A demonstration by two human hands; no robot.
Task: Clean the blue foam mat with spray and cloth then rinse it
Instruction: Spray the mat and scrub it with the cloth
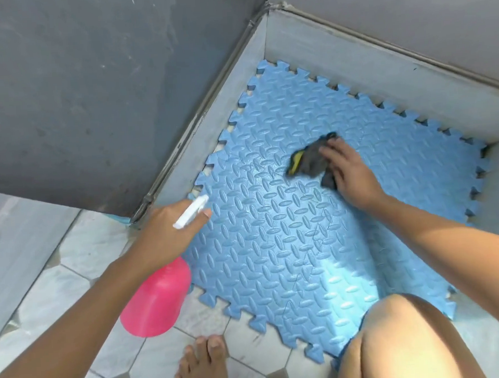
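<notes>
— Gripping what, exactly, with each hand?

— Both hands are closed on something. The left hand (169, 233) is wrapping around the neck of the pink spray bottle (157, 302), holding it clear of the floor with its white nozzle (191, 211) pointing out over the near left edge of the mat. The right hand (350, 173) is pressing down on a dark grey cloth (313, 159), fingers spread over it and clutching its bunched folds.

— And the bigger picture around them?

— Grey walls (92, 81) are meeting in a corner, with a pale raised ledge (351, 56) running along their base. The blue foam mat (288, 230) is lying flat on the floor in that corner, its toothed puzzle edges sitting just beside the ledge on the far and left sides. Its near corner is reaching out onto pale hexagon tiles (82, 284).

— Where is the cloth sitting on it?

— On the far half of the mat, towards the right, touching the ridged surface. A yellow patch (296, 161) is showing at the cloth's left end.

— Anything of the person besides the arms?

— A bare knee (409, 339) is hanging over the mat's near right part, and bare toes (205, 361) are resting on the tiles just off the near edge
</notes>
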